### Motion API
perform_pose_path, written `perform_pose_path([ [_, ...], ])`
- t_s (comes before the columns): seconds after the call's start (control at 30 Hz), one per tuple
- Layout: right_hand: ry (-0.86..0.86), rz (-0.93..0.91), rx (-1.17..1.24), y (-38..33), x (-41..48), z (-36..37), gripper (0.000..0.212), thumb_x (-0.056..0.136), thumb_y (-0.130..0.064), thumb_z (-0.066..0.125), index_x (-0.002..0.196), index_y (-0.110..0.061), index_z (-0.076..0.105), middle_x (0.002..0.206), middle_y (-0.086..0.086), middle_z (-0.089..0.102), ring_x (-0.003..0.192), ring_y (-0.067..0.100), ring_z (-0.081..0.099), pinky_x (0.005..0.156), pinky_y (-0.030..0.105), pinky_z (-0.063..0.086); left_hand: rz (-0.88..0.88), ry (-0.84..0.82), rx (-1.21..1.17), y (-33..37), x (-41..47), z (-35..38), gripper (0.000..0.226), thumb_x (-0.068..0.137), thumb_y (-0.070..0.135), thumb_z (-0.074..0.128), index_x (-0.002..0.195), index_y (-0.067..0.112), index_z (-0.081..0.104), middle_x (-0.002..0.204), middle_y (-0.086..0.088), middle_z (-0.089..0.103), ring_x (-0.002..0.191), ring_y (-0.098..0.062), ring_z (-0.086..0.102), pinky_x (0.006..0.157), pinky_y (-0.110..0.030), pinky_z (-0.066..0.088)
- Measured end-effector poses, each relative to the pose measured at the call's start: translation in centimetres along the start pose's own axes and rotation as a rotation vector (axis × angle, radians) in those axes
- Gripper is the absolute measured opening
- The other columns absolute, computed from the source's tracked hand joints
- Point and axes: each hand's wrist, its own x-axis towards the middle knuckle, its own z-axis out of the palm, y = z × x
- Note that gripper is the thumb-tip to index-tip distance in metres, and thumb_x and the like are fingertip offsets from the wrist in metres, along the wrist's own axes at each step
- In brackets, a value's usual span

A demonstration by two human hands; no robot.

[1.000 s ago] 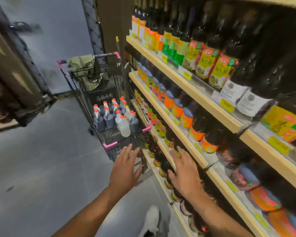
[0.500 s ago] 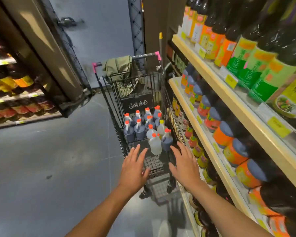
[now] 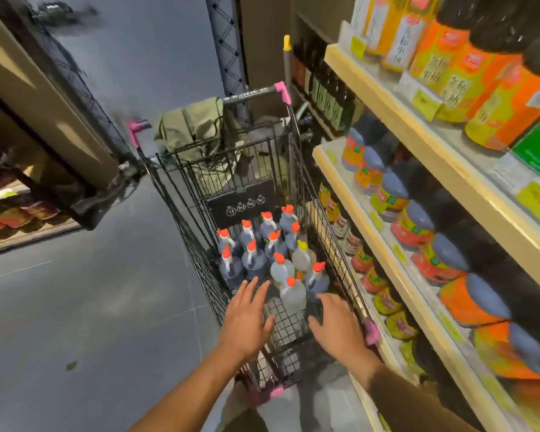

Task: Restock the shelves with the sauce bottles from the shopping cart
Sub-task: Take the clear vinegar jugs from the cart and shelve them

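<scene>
A black wire shopping cart (image 3: pixel 181 213) with pink corners stands in the aisle beside the shelves. Inside it stand several sauce bottles (image 3: pixel 253 260) with orange caps, some dark, some pale, and one with a yellow cap (image 3: pixel 302 255). My left hand (image 3: pixel 247 316) hovers over the cart's near end, fingers spread, holding nothing. My right hand (image 3: pixel 337 322) reaches in beside it, fingers spread, just short of the nearest pale bottle (image 3: pixel 292 294). Wooden shelves (image 3: pixel 384 235) on the right carry rows of dark bottles with orange and blue labels.
A green bag (image 3: pixel 197 126) lies in the cart's far seat section. Another shelf unit (image 3: pixel 19 219) with goods stands at the left across the grey floor (image 3: pixel 75 307). A yellow-tipped pole (image 3: pixel 286 57) rises behind the cart.
My view has closed in on the cart. Both hands have moved from in front of the cart to over its near end, toward the bottles.
</scene>
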Motion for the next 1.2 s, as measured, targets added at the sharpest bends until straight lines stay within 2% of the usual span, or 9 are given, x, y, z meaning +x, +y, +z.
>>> perform_pose_path([
  [0.23,-0.08,0.391,0.221,-3.5,6.0,4.8,0.034,0.092,-0.032,0.062,0.123,-0.021,0.062,0.112,0.002,0.07,0.105,0.025,0.066,0.082,0.031,0.048,0.155,-0.292,0.018,-6.8,12.1,0.3,0.076,0.098,0.04,0.057,0.161,0.024,0.016,0.168,-0.008,0.015,0.154,-0.029,0.015,0.125,-0.042,0.02],
  [0.33,-0.121,0.556,0.379,-4.3,8.4,6.9,0.026,0.092,-0.031,0.06,0.115,-0.018,0.064,0.105,0.004,0.066,0.094,0.021,0.061,0.079,0.027,0.044,0.187,-0.352,0.011,-8.7,15.3,0.3,0.074,0.097,0.037,0.058,0.16,0.026,0.019,0.166,-0.008,0.02,0.151,-0.03,0.024,0.12,-0.042,0.028],
  [0.5,-0.107,0.745,0.554,-5.6,12.8,10.3,0.024,0.09,-0.035,0.066,0.108,-0.019,0.065,0.106,0.005,0.069,0.099,0.026,0.065,0.084,0.029,0.05,0.243,-0.374,-0.051,-11.3,17.9,0.8,0.067,0.096,0.031,0.057,0.157,0.023,0.029,0.162,-0.007,0.028,0.147,-0.028,0.03,0.118,-0.034,0.03],
  [0.63,-0.012,0.796,0.442,-5.5,15.6,13.6,0.036,0.088,-0.044,0.066,0.098,-0.01,0.069,0.094,0.011,0.071,0.091,0.03,0.069,0.074,0.03,0.051,0.249,-0.408,-0.114,-13.6,18.4,1.8,0.066,0.092,0.035,0.051,0.154,0.022,0.035,0.163,-0.005,0.028,0.148,-0.024,0.029,0.118,-0.033,0.028],
  [0.83,0.031,0.89,0.17,-6.5,15.5,15.1,0.032,0.102,-0.033,0.041,0.119,-0.014,0.061,0.114,0.009,0.066,0.1,0.028,0.064,0.074,0.031,0.04,0.199,-0.408,-0.254,-15.7,17.9,3.5,0.059,0.09,0.023,0.057,0.148,0.018,0.049,0.156,-0.009,0.041,0.145,-0.023,0.038,0.116,-0.024,0.032],
  [0.97,0.129,0.638,0.142,-4.9,13.5,14.5,0.029,0.102,-0.03,0.047,0.116,-0.012,0.064,0.125,0.007,0.059,0.101,0.024,0.061,0.077,0.034,0.05,0.221,-0.446,-0.257,-15.5,18.2,3.5,0.044,0.096,0.024,0.053,0.139,0.018,0.057,0.14,-0.006,0.059,0.13,-0.023,0.053,0.109,-0.027,0.039],
  [1.07,0.098,0.355,0.234,-4.2,12.2,12.2,0.037,0.104,-0.038,0.042,0.126,-0.015,0.061,0.13,0.004,0.055,0.106,0.02,0.059,0.079,0.022,0.046,0.157,-0.538,-0.325,-14.9,19.1,3.4,0.045,0.098,0.038,0.037,0.131,0.021,0.062,0.129,-0.002,0.066,0.122,-0.019,0.058,0.106,-0.028,0.042],
  [1.13,0.092,0.23,0.3,-4.9,11.5,9.7,0.04,0.106,-0.045,0.033,0.129,-0.021,0.055,0.119,-0.004,0.059,0.098,0.012,0.058,0.073,0.016,0.041,0.056,-0.607,-0.387,-14.0,19.7,3.1,0.046,0.099,0.041,0.032,0.124,0.022,0.065,0.123,-0.003,0.069,0.117,-0.02,0.061,0.102,-0.031,0.045],
  [1.2,0.097,0.214,0.342,-5.7,11.3,7.0,0.031,0.105,-0.048,0.03,0.11,-0.033,0.057,0.096,-0.01,0.062,0.082,0.002,0.058,0.065,0.017,0.04,-0.064,-0.643,-0.472,-13.1,20.2,2.8,0.04,0.103,0.039,0.037,0.12,0.02,0.068,0.119,-0.002,0.071,0.114,-0.021,0.063,0.102,-0.034,0.047],
])
